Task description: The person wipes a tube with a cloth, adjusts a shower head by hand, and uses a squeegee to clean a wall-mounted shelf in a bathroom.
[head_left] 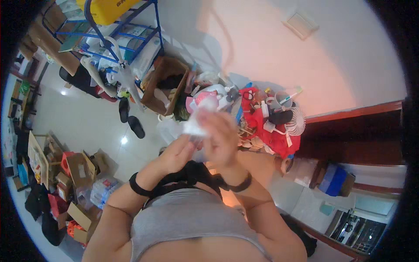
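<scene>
My two hands meet in front of my body, over a white, soft-looking thing whose kind the blur hides. Its lower end is closed in the fingers of my left hand. Against its right side lies my right hand, raised a little higher and smeared by motion, so its grip cannot be made out. Both wrists wear black bands. Beyond the hands, a pink thing and white bottles are partly covered by my fingers.
A cardboard box stands beside a blue metal rack. To the right, a red cloth lies under a small white fan and a grey cup. Black slippers lie on the floor; opened cartons crowd the left.
</scene>
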A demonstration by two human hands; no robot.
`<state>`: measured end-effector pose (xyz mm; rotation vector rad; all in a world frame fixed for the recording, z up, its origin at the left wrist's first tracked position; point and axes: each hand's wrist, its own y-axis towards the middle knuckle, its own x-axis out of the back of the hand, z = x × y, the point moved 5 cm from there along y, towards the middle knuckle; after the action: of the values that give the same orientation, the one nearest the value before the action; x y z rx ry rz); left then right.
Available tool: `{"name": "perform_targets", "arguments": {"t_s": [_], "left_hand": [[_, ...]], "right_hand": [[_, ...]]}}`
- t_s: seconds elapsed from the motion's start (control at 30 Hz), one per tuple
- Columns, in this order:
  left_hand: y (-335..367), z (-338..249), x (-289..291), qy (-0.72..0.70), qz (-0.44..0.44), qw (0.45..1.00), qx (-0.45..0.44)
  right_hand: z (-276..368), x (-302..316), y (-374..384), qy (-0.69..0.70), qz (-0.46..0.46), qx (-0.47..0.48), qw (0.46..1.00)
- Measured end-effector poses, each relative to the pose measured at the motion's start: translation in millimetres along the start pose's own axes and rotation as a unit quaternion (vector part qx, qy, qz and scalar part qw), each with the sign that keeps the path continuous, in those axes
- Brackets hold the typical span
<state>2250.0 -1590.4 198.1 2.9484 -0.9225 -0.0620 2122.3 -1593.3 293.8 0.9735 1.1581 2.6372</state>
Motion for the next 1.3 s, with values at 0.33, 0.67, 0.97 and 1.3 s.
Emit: {"name": "perform_targets", "arguments": {"t_s": [0.33, 0.67, 0.97, 1.3], "left_hand": [[0, -10, 24, 0.358, -0.028, 0.929, 0.088], [-9, -13, 38, -0.261, 0.026, 0.961, 0.091], [3, -25, 24, 0.001, 0.024, 0.999, -0.034], [-2, -19, 15, -0.285, 0.142, 0.944, 0.091]], "right_hand": [[3, -29, -1, -0.007, 0.091, -0.073, 0.993], [-17, -24, -29, 0.137, 0.044, -0.062, 0.988], [-10, -31, -11, 0.385, -0.047, -0.321, 0.864], [-16, -35, -16, 0.398, -0.001, -0.348, 0.849]]}}
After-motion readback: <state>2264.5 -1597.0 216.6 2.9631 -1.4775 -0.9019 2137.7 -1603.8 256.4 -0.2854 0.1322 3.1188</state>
